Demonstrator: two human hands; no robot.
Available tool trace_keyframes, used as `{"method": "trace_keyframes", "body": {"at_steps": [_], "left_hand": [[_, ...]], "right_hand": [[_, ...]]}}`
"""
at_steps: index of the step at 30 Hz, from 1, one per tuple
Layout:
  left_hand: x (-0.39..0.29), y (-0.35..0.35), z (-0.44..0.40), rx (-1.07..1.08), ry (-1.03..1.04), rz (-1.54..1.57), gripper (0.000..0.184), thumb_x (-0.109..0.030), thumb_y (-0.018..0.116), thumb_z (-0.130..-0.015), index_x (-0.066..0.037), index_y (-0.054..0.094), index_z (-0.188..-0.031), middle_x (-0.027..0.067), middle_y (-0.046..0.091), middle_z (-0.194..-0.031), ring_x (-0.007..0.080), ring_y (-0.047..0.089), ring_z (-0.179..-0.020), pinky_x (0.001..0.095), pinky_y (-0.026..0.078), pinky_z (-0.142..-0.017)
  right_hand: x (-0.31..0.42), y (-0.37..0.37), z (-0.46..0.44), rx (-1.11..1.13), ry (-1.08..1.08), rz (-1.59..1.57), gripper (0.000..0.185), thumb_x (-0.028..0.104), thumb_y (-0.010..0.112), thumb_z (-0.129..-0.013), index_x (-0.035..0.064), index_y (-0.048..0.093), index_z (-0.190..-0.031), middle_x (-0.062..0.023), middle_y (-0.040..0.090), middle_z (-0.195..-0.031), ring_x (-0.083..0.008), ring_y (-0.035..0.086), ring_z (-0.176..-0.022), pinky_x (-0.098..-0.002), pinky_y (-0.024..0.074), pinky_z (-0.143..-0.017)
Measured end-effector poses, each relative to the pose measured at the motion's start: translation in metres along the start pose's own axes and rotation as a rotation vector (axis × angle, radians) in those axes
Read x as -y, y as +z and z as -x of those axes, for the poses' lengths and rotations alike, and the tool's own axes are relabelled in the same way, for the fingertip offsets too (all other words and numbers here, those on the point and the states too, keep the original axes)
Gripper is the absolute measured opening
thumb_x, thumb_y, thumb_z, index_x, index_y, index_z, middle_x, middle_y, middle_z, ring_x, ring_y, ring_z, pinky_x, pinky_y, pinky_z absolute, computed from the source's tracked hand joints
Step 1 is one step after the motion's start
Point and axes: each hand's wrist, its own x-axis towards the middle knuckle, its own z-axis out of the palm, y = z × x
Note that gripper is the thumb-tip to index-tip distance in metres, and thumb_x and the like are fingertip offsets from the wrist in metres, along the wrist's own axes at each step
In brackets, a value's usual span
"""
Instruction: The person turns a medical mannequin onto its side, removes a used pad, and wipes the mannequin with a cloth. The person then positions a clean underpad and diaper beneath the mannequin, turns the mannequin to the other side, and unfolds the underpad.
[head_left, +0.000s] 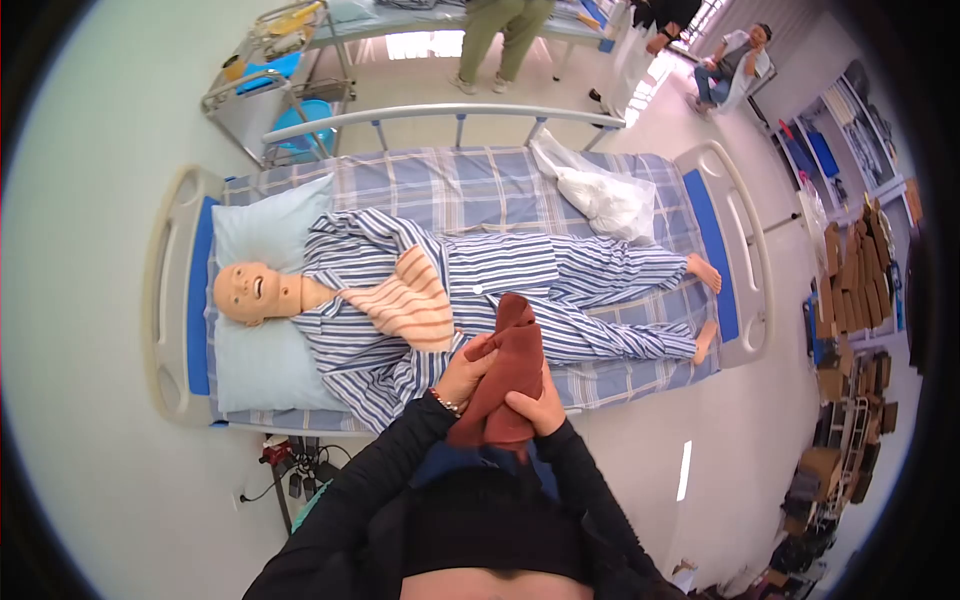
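Note:
A folded reddish-brown cloth (508,385) is held up in front of my body, beside the near edge of the bed. My left hand (464,373) grips its left side, and my right hand (540,403) closes round its right side with the thumb on top. Beyond the cloth, a patient manikin (250,290) in blue-and-white striped pyjamas (500,265) lies face up on the bed. Across its chest is an orange-and-white striped towel (405,305), close to my left hand.
Light blue pillows (270,230) lie under and beside the manikin's head. A white plastic bag (605,195) is by its legs. The far bed rail (440,112) is raised. Cables (315,468) hang below the bed. People stand and sit beyond; shelves line the right.

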Motion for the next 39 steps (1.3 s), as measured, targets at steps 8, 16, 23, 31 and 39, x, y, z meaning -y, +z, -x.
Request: {"method": "trace_keyframes", "body": {"at_steps": [8, 16, 23, 31, 39], "left_hand": [[0.047, -0.028, -0.156, 0.003, 0.344, -1.206, 0.043, -0.027, 0.069, -0.083, 0.000, 0.052, -0.113, 0.0127, 0.056, -0.107, 0.0272, 0.054, -0.102, 0.0353, 0.044, -0.087], [0.052, -0.083, -0.316, -0.036, 0.106, -2.196, 0.049, -0.022, 0.078, -0.066, -0.004, 0.054, -0.105, 0.0113, 0.050, -0.103, 0.0314, 0.050, -0.101, 0.0431, 0.042, -0.082], [0.032, -0.146, -0.346, -0.700, 0.452, -1.692, 0.025, -0.016, 0.056, -0.089, 0.000, 0.045, -0.072, 0.0197, 0.046, -0.061, 0.0370, 0.045, -0.055, 0.0428, 0.036, -0.052], [0.029, -0.170, -0.333, -0.642, 0.502, -1.720, 0.025, -0.015, 0.057, -0.091, 0.001, 0.044, -0.075, 0.0141, 0.043, -0.062, 0.0254, 0.041, -0.054, 0.0366, 0.036, -0.052], [0.027, -0.168, -0.332, -0.619, 0.460, -1.721, 0.022, -0.011, 0.056, -0.089, 0.001, 0.043, -0.076, 0.0197, 0.043, -0.070, 0.0373, 0.045, -0.063, 0.0426, 0.038, -0.059]], "right_hand": [[-0.016, -0.151, -0.039, -0.545, 0.135, -0.003, 0.073, 0.002, 0.069, -0.076, 0.0044, 0.036, -0.141, -0.0127, 0.053, -0.129, -0.0216, 0.055, -0.114, -0.0323, 0.0463, -0.093], [-0.048, -0.292, -0.129, -0.365, 0.120, 0.909, 0.073, 0.002, 0.072, -0.069, 0.0149, 0.045, -0.136, -0.0139, 0.055, -0.125, -0.0338, 0.052, -0.115, -0.0379, 0.0429, -0.096], [-0.069, -0.266, -0.168, -0.066, 0.039, 1.062, 0.065, 0.001, 0.068, -0.066, 0.0218, 0.055, -0.126, -0.0136, 0.055, -0.119, -0.0347, 0.057, -0.101, -0.0406, 0.0485, -0.085], [-0.133, -0.237, -0.220, 0.258, 0.163, 1.431, 0.036, 0.017, 0.061, -0.078, 0.0218, 0.060, -0.113, -0.0108, 0.054, -0.106, -0.0340, 0.058, -0.090, -0.0422, 0.0515, -0.072], [-0.080, -0.354, -0.193, 0.080, 0.289, 1.679, 0.032, 0.014, 0.061, -0.078, 0.0229, 0.062, -0.108, -0.0099, 0.056, -0.103, -0.0336, 0.060, -0.084, -0.0417, 0.0522, -0.065]]}}
